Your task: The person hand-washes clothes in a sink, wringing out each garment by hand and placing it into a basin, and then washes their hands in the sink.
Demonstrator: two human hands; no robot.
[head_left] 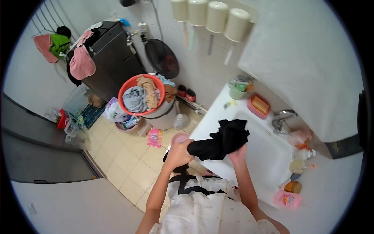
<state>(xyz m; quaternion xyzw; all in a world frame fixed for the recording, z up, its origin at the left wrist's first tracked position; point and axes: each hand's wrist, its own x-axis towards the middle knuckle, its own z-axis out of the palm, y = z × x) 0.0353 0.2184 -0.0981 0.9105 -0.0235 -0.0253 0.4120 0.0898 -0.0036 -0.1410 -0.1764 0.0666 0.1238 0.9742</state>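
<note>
A bunched black cloth is held up between my two hands, over the near left edge of the white sink. My left hand is closed on the cloth's left end. Under the right part of the cloth, my right hand grips it from below, its fingers mostly hidden by the fabric. More dark fabric hangs below my left hand, beside a pink basin that is partly covered.
An orange basin of clothes sits on a white bucket at left. Behind is a dark washing machine. A soap dish, a faucet and several bottles line the sink. Cups hang above.
</note>
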